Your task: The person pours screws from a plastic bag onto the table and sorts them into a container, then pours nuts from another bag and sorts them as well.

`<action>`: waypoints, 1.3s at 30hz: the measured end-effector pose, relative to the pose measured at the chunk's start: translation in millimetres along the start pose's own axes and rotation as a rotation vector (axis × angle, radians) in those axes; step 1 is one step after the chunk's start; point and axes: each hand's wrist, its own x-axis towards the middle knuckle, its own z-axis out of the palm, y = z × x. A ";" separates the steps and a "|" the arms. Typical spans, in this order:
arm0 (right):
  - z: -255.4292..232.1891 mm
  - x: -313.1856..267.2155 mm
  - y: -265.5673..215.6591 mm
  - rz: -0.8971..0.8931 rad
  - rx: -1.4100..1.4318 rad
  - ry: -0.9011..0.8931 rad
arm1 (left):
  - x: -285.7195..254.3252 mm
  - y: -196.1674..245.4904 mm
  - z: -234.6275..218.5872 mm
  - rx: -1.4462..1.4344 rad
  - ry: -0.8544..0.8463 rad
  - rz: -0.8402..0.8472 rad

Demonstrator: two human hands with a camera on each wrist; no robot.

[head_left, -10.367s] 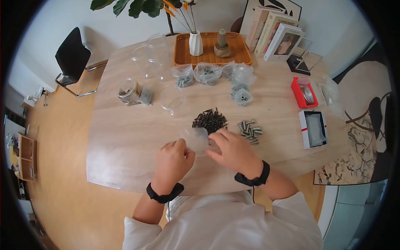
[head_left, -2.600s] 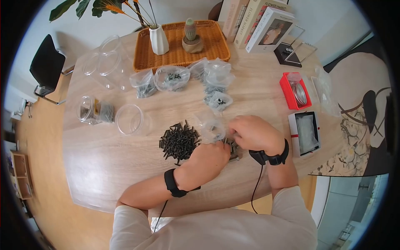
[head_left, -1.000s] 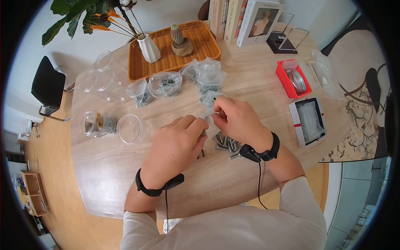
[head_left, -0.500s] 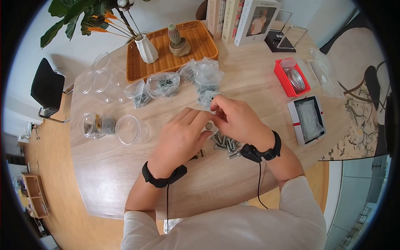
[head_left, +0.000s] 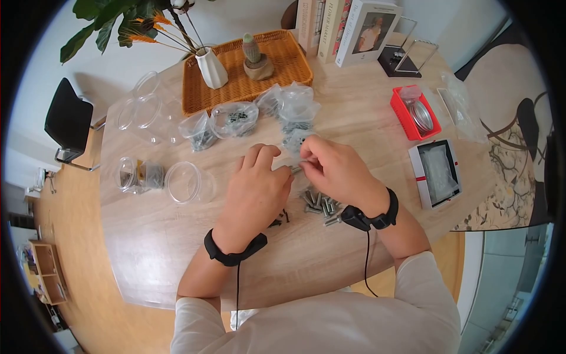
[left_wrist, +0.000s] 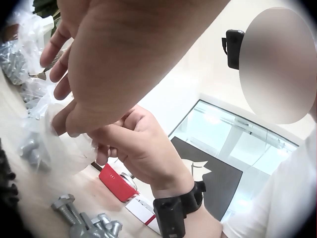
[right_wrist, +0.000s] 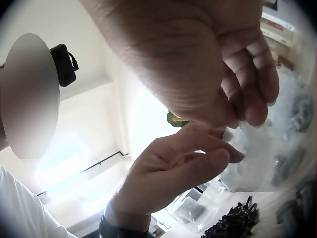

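Observation:
A clear plastic bag [left_wrist: 74, 158] with a few silver bolts inside is between the two hands. My left hand [head_left: 256, 192] pinches its edge with thumb and index finger, the other fingers spread apart. On the opposite edge, my right hand [head_left: 348, 177] grips the plastic with curled fingertips, as the right wrist view shows at the bag [right_wrist: 252, 163]. Silver bolts [head_left: 318, 203] lie loose on the table below the right hand. The black screws [right_wrist: 237, 218] are mostly hidden under the left hand in the head view.
Filled clear bags [head_left: 236, 120] stand before a wicker tray [head_left: 283, 76] with a vase and cactus. At the left are clear jars [head_left: 183, 183]. A red basket [head_left: 415, 113], an open white box [head_left: 436, 174], books [head_left: 365, 32] and a metal-framed ornament [head_left: 401, 62] are at the right.
Both hands have risen from the silver bolts, and the left has moved left over the black screws. In the last half second, the left hand's fingers have spread and shifted slightly away from the right hand.

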 end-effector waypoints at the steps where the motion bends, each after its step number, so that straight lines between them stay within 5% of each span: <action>1: 0.3 0.3 -0.1 -0.029 -0.046 0.007 | -1.2 -0.2 1.3 0.059 -0.035 -0.036; 9: 0.2 0.9 -0.2 -0.139 -0.238 0.057 | -8.5 -4.8 -1.1 0.130 -0.176 0.038; 17: -8.2 -0.4 -14.7 -0.322 -0.224 -0.126 | -12.0 -10.6 0.8 0.209 -0.157 0.046; 39: 2.4 -12.1 -13.2 -0.242 -0.528 -0.239 | -15.2 -6.1 0.1 0.156 -0.257 -0.007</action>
